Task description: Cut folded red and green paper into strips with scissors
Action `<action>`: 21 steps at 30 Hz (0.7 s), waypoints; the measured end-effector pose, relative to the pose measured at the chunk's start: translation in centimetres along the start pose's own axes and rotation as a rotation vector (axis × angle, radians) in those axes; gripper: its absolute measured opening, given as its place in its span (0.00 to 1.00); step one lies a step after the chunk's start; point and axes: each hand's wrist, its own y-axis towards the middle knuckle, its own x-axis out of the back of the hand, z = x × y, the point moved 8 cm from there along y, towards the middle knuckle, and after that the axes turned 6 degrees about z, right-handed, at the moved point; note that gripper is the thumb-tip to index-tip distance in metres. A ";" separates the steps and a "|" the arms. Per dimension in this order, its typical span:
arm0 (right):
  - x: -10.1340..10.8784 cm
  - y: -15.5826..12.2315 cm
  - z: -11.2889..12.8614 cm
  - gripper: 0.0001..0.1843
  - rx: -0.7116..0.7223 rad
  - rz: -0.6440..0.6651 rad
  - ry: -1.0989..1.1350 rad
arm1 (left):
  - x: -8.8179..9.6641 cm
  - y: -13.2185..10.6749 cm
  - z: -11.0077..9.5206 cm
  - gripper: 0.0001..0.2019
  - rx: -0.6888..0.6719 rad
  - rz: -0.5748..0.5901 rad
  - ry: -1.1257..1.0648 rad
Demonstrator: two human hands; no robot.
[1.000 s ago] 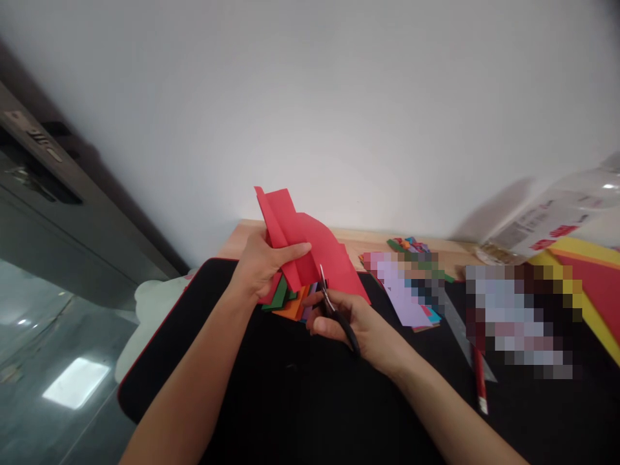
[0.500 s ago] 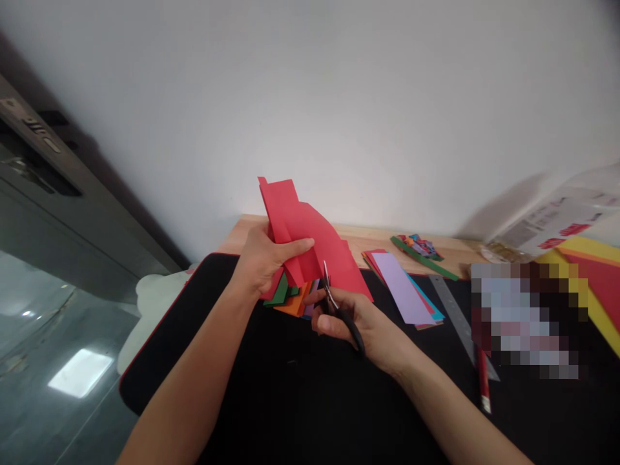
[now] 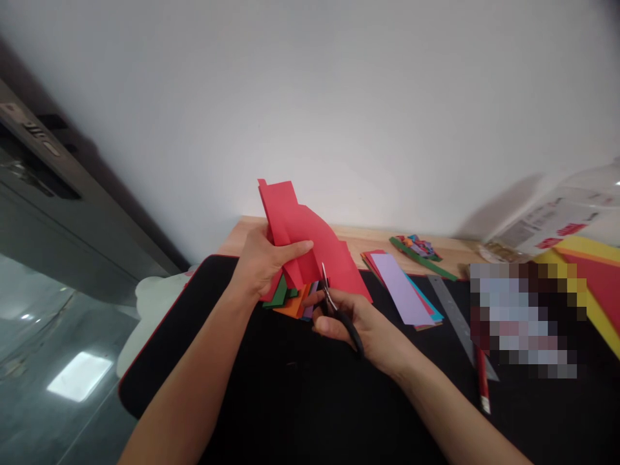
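My left hand (image 3: 264,258) pinches a folded, curving piece of red paper (image 3: 317,232) above the black mat (image 3: 290,394), its thumb lying across the front. In my right hand (image 3: 349,323) is a pair of black-handled scissors (image 3: 349,330), with the blades pointing up at the paper's lower edge. The fingers are through or around the handles, partly hidden. Beneath the hands lie cut pieces of green paper (image 3: 277,294) and orange paper (image 3: 290,306), partly covered by the red sheet and my hands.
To the right lie a stack of paper strips with a purple strip (image 3: 402,287) on top, a pile of scraps (image 3: 417,248), a metal ruler (image 3: 455,316) and a red pencil (image 3: 483,381). Farther right are a plastic bottle (image 3: 557,216), a blurred-out item and coloured sheets (image 3: 598,274). A wall stands behind.
Almost nothing differs. Both hands, the red paper and the scissors keep nearly the same places, and the whole view has shifted very slightly.
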 end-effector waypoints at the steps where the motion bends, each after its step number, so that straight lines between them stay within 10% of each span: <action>1: 0.0 0.0 0.1 0.22 -0.002 -0.002 0.005 | 0.0 0.0 0.0 0.15 0.000 -0.001 0.002; 21: 0.2 -0.1 -0.1 0.24 -0.021 -0.033 -0.027 | 0.0 -0.1 0.2 0.15 0.002 0.013 -0.024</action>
